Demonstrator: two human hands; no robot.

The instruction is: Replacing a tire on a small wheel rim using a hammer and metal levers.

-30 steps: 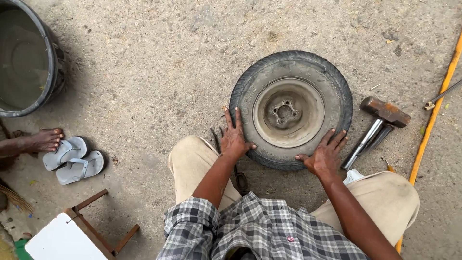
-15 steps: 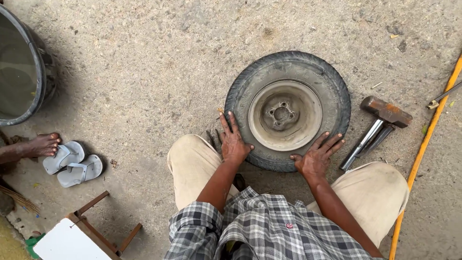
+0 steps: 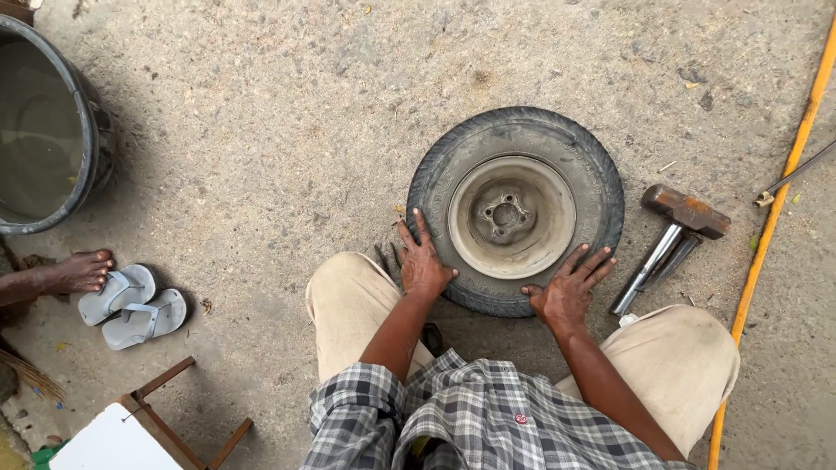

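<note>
Tyre (image 3: 601,187) flat on concrete floor (image 3: 287,148). Left hand (image 3: 424,262) at 8 o'clock, right hand (image 3: 568,290) at 5 o'clock: fingers spread, pressing sidewall, grasping nothing. Hammer (image 3: 675,228) at 3 o'clock.

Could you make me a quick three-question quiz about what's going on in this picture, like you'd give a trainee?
1. True or false: both hands lie flat on the tyre, which lies on the ground.
2. Which tool lies right of the tyre? A) a hammer B) a saw C) a spanner
3. What stands at the far left edge of the view?

Key
1. True. The left hand and right hand press open-palmed on the tyre's near edge, fingers spread.
2. A. A hammer with a metal handle lies by the person's right knee.
3. A large dark tub holding water, with a pair of grey sandals and another person's bare foot near it.
</note>
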